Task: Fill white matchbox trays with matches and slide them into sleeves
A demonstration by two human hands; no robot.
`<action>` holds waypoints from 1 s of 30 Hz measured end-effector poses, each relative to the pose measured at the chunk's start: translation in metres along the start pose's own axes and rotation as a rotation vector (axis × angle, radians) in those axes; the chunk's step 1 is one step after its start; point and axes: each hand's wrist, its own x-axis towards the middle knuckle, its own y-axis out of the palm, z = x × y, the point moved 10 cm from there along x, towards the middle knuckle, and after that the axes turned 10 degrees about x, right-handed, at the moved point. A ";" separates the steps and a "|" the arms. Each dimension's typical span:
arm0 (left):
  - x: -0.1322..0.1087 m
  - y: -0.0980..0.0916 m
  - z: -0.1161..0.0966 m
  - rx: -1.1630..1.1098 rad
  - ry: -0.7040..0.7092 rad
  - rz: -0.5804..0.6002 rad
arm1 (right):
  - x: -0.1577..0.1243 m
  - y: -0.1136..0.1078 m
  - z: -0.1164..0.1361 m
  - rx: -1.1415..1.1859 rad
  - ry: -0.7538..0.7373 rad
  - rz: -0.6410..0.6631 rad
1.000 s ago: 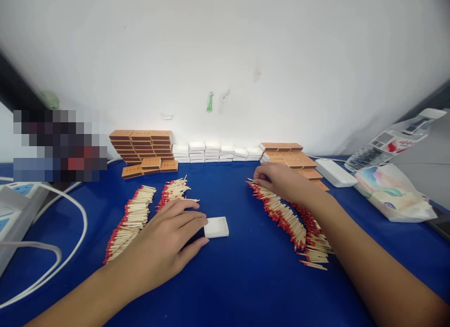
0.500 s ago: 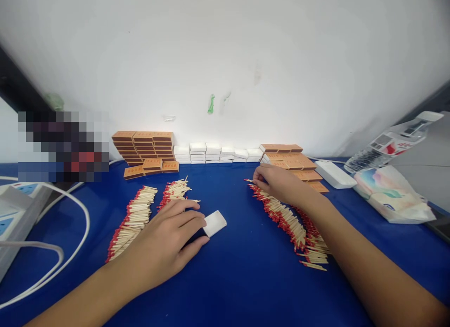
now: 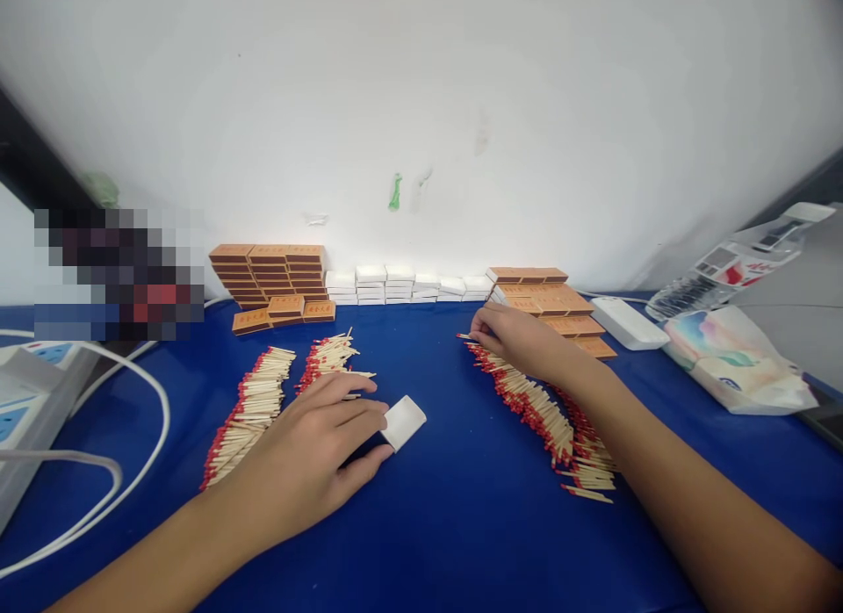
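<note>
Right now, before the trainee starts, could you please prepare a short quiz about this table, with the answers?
1. Which hand has fingers at the edge of the white tray?
2. True or false: the matches have green heads.
3. Fill in the blank: the row of white boxes stands between two groups of ____.

Key:
1. The left hand.
2. False; the heads are red.
3. Orange boxes.

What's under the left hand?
Matchsticks and part of a white matchbox tray show past the left hand; anything directly beneath it is covered, so can't tell.
</note>
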 end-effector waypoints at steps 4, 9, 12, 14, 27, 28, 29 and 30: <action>0.001 -0.001 -0.001 -0.006 0.000 -0.014 | 0.001 0.002 0.000 0.029 -0.007 -0.001; 0.000 -0.004 -0.003 -0.020 0.012 -0.031 | 0.004 0.004 -0.004 0.079 0.004 0.018; 0.000 -0.003 -0.003 -0.021 0.015 -0.020 | 0.004 0.006 -0.005 0.087 0.014 0.037; 0.000 -0.003 -0.004 -0.018 0.016 -0.024 | 0.003 0.007 -0.004 0.065 0.000 0.037; 0.007 -0.007 0.000 0.033 -0.081 -0.122 | -0.003 -0.004 0.042 0.110 -0.129 -0.077; 0.007 -0.008 0.002 0.048 -0.100 -0.129 | -0.008 -0.006 0.057 0.141 -0.167 -0.095; 0.007 -0.008 0.004 0.058 -0.120 -0.136 | -0.013 -0.006 0.073 0.165 -0.206 -0.108; 0.008 -0.009 0.005 0.064 -0.136 -0.142 | -0.018 -0.006 0.089 0.184 -0.235 -0.113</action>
